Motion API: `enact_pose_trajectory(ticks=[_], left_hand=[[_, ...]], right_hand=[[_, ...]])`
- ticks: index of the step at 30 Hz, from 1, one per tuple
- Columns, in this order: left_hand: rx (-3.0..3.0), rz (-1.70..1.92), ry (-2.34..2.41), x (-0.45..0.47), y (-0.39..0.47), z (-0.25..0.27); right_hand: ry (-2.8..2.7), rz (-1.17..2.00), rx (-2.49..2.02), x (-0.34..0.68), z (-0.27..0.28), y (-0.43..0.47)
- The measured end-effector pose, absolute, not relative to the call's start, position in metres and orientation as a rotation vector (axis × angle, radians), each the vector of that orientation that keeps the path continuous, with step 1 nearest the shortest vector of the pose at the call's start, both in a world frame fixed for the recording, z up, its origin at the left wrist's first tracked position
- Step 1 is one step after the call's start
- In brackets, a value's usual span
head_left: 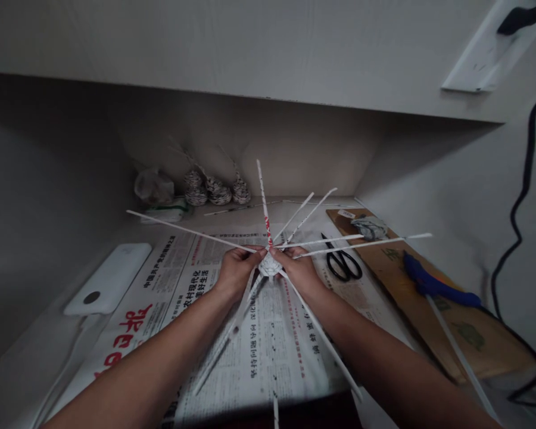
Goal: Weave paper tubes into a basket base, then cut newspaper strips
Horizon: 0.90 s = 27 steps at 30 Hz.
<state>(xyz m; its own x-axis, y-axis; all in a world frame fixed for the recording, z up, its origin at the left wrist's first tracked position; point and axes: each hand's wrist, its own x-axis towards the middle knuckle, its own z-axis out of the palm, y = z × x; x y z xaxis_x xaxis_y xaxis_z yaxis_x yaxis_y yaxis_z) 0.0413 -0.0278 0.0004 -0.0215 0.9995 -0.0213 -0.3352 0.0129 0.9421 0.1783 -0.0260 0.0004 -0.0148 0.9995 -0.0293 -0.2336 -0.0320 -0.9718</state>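
Between my two hands is a small round weaving of rolled newspaper strips [270, 266], with several long paper rods sticking out from it in all directions. My left hand [239, 268] pinches its left edge between thumb and fingers. On the opposite side my right hand [298, 268] grips the edge, its thumb pressed near a rod with red print [267, 226]. Both thumbs almost meet at the top of the weave. The fingertips beneath it are hidden. Spread newspaper [205, 268] lies under my hands.
Black scissors [343, 265] lie right of my hands. Farther right, a blue glue gun [438, 283] rests on cardboard [397, 292]. A white power bank [109, 279] with a cable lies left. Several woven gourd shapes [218, 190] stand at the back, beside a plastic bag [153, 186].
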Motion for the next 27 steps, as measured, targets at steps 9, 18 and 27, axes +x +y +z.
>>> enact_pose_trajectory(ticks=[9, 18, 27], left_hand=[[1.009, 1.303, 0.986, 0.033, -0.021, -0.011], [1.066, 1.278, 0.947, 0.031, -0.017, -0.013], [1.057, 1.197, 0.894, 0.033, -0.021, -0.007]], right_hand=[[-1.163, 1.175, -1.133, 0.186, 0.004, -0.028], [-1.042, 1.337, -1.014, 0.184, 0.005, -0.026], [-0.983, 1.435, -0.918, 0.184, 0.005, -0.026]])
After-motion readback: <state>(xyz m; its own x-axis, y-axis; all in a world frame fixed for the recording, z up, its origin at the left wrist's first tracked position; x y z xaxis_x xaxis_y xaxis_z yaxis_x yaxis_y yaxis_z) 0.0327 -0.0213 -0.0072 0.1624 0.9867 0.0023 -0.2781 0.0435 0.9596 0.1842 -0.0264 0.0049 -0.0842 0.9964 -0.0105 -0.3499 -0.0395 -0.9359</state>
